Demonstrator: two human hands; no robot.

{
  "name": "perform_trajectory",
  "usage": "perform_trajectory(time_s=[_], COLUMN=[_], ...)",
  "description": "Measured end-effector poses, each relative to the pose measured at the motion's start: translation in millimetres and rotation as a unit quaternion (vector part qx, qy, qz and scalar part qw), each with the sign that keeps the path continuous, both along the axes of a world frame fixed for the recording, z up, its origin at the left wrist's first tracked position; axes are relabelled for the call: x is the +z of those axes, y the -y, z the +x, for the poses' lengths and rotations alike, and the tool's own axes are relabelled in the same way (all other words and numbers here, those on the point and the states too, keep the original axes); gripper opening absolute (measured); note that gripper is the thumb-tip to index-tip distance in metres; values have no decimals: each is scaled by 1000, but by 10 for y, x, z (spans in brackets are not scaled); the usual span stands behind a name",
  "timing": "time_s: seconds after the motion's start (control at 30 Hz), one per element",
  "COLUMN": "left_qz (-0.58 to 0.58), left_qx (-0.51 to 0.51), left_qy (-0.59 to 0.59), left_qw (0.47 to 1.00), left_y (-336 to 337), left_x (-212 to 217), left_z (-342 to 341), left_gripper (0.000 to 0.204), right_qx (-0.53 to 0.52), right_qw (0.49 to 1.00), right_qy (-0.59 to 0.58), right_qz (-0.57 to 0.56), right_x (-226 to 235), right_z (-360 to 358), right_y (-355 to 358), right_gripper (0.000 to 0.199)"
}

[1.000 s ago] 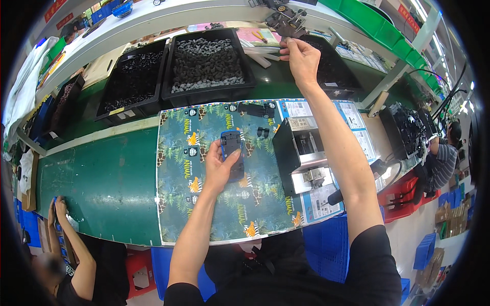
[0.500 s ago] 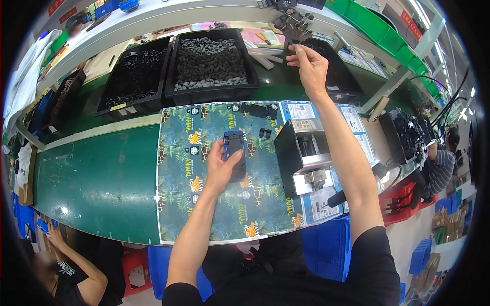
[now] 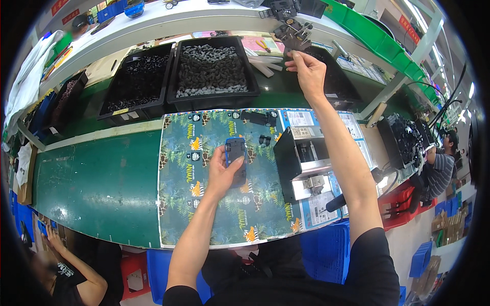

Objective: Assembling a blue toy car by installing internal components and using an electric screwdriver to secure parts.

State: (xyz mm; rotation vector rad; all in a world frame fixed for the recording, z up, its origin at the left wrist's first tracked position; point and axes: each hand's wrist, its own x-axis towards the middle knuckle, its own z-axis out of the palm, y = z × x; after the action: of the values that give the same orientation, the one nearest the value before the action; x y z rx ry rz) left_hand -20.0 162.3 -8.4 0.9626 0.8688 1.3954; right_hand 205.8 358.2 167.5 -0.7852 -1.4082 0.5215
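Observation:
A toy car (image 3: 235, 155) with a blue body lies underside up in my left hand (image 3: 223, 171). Its black base with wheels faces me, and my thumb presses on it. My right hand (image 3: 310, 74) is raised toward the shelf, thumb and fingertips pinched together. Whatever is in that pinch, if anything, is too small to tell. Right behind these fingertips, black toy car bases with wheels (image 3: 293, 36) bunch at the shelf edge. On the printed sheet (image 3: 204, 219) lie a black car base (image 3: 259, 119) and a small black wheel pair (image 3: 264, 139).
Black bins (image 3: 214, 97) of small dark and grey parts stand behind the sheet. A metal fixture (image 3: 301, 158) sits right of my left hand, beside a dark cylindrical tool (image 3: 337, 203). The white shelf (image 3: 204, 20) spans above. Co-workers sit at far right (image 3: 441, 166) and lower left (image 3: 84, 273).
The whole view has shifted slightly, with the bench lower in the picture. Both hands keep nearly the same poses; the toy car stays in my left hand.

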Motion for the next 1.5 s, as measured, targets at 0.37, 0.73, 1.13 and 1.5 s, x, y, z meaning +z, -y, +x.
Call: perform_trajectory(time_s=[0.37,0.73,1.13,1.5], left_qz=[-4,-11,37,-2], left_qx=[-5,-4,6,-9], left_qy=[-1,1,-25,-6], left_qw=[1000,1000,999,1000], left_y=[-12,10,-88,-6], left_x=[15,-5,-108,10], left_z=[-3,-6,14,-8], left_gripper=[40,41,40,43], right_qx=[6,-17,44,90], right_qw=[1000,998,998,968], right_qy=[-16,59,32,-158], right_qz=[-7,1,-43,-173], right_x=[4,5,97,242], right_z=[-13,65,17,-100], right_y=[32,5,-27,32], right_gripper=[23,21,23,23])
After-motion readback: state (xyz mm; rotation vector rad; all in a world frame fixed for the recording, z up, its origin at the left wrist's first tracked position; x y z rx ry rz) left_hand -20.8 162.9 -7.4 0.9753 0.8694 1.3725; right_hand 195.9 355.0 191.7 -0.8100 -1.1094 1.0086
